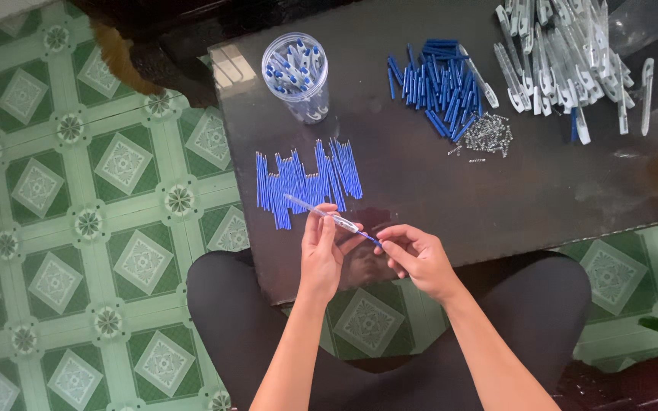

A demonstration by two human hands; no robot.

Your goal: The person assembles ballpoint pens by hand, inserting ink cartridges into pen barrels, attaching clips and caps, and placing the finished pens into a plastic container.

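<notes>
1. The pen (329, 214) is a thin, clear plastic tube with a blue tip, held tilted just above the near edge of the table (451, 190), which has a dark, glossy top.
2. The left hand (320, 247) stands upright, fingers curled around the middle of the pen.
3. The right hand (414, 255) lies palm-down, thumb and forefinger pinched on the pen's blue tip.
4. Just beyond the hands lies a row of slim blue refills (306, 183), straight and stick-like.
5. A clear round jar (296, 76) holds finished pens.
6. Further right lie a heap of short blue caps (436, 84), small metal springs (487, 137) and a pile of clear barrels (565, 53).
7. The floor (78, 228) is patterned green tile.
</notes>
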